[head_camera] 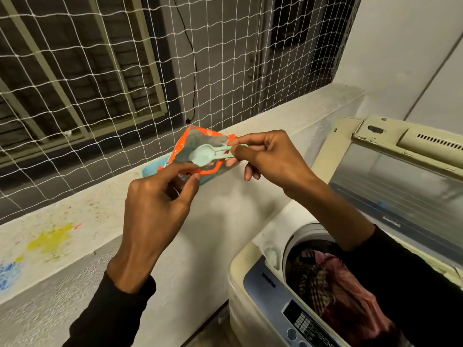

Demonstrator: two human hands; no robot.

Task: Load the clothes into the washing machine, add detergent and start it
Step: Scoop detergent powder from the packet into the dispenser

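Powder fills the scoop point(209, 156) pinched by right hand point(265, 156); left hand point(160, 206) pinches pouch point(198, 149).

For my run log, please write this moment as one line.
step: scooping detergent | left hand: holds orange pouch open | right hand: pinches green scoop | washer: lid open, clothes loaded

White netting point(105, 78) above a paint-stained ledge point(57, 236)

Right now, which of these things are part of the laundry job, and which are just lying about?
Part of the job:
detergent pouch
scoop
clothes
washing machine

Just there:
blue tray
netting
paint stains
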